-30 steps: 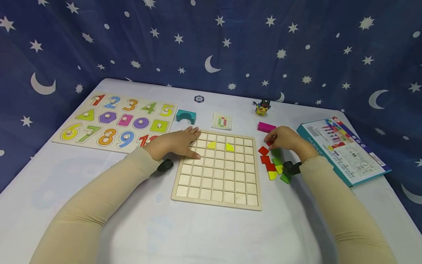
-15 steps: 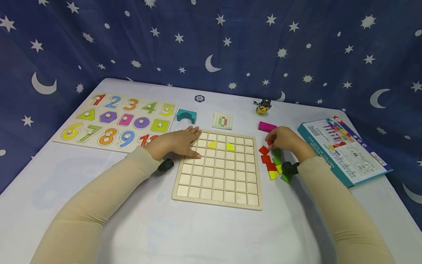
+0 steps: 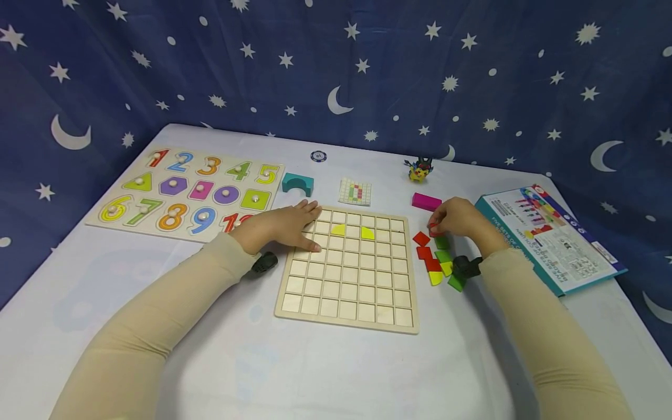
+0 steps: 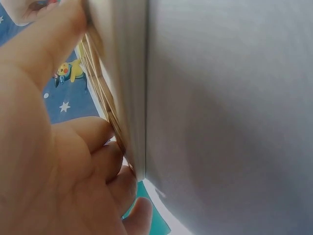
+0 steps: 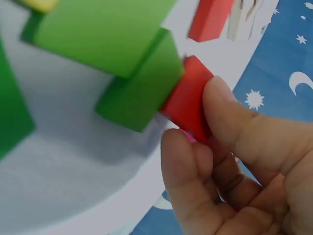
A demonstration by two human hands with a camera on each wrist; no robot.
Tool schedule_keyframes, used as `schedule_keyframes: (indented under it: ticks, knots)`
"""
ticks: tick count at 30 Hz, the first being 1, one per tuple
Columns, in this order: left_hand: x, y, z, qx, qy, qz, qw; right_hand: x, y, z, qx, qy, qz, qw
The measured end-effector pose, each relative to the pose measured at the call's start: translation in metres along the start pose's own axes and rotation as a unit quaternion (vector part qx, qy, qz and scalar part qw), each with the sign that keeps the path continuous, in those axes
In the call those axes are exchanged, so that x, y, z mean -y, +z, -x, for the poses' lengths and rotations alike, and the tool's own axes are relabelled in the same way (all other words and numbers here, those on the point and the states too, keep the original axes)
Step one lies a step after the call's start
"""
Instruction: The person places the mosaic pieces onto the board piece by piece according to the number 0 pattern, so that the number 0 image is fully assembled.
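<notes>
- Right hand (image 3: pixel 459 220) pinches red block (image 5: pixel 188 104); lift clear of green block (image 5: pixel 142 88) beside it.
- Left hand (image 3: pixel 278 226) lies flat, fingers straight, steadying grid board (image 3: pixel 346 274).

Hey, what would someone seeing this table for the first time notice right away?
Probably the wooden grid board at the table's centre, with two yellow pieces set in its second row and the left hand resting flat on its far-left corner. Just right of the board, the right hand pinches a red block beside a cluster of red, green and yellow pieces.
</notes>
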State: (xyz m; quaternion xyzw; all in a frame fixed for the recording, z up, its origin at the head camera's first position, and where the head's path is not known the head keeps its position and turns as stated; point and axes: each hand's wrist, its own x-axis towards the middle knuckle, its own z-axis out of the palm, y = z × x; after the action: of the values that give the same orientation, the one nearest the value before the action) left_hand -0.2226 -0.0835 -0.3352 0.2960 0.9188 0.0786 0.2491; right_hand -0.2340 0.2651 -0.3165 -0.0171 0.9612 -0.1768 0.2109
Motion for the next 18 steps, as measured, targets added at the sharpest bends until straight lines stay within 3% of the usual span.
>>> schedule_keyframes:
  ticks: [7,18]
  knots:
    - [-0.002,-0.001,0.002,-0.001,0.0,0.002,1.0,0.005,-0.005,-0.001,0.005,-0.01,-0.023,1.0]
    - [-0.001,0.0,0.001,-0.005,0.0,0.0,1.0,0.036,-0.002,-0.004,0.003,-0.037,-0.037,0.999]
